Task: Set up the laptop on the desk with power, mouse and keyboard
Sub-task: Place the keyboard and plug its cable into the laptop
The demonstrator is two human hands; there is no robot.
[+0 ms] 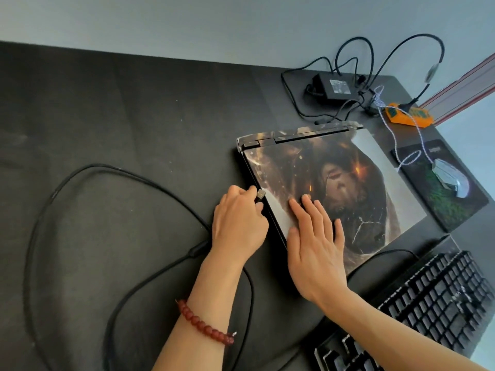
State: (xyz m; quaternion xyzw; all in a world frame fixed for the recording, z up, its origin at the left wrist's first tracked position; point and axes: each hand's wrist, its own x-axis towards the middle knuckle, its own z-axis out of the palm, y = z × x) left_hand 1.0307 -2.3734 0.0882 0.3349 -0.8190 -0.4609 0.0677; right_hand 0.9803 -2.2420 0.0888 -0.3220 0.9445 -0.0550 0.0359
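A closed laptop (369, 167) with a picture on its lid lies on the black desk. My right hand (313, 245) presses flat on the lid near its left edge. My left hand (238, 218) pinches a metal USB plug (260, 194) right at the laptop's left side. The plug's black cable (88, 172) loops wide over the desk to the left. A black keyboard (428, 303) lies at the lower right. A silver mouse (452, 179) sits on a dark mouse pad (455, 210) to the right of the laptop. The black power brick (334, 87) lies behind the laptop.
An orange power strip (412, 116) sits at the back right with black cords plugged in and tangled around the brick. A braided white mouse cord (393, 132) runs back from the mouse. The desk (107, 108) ends at a grey wall behind.
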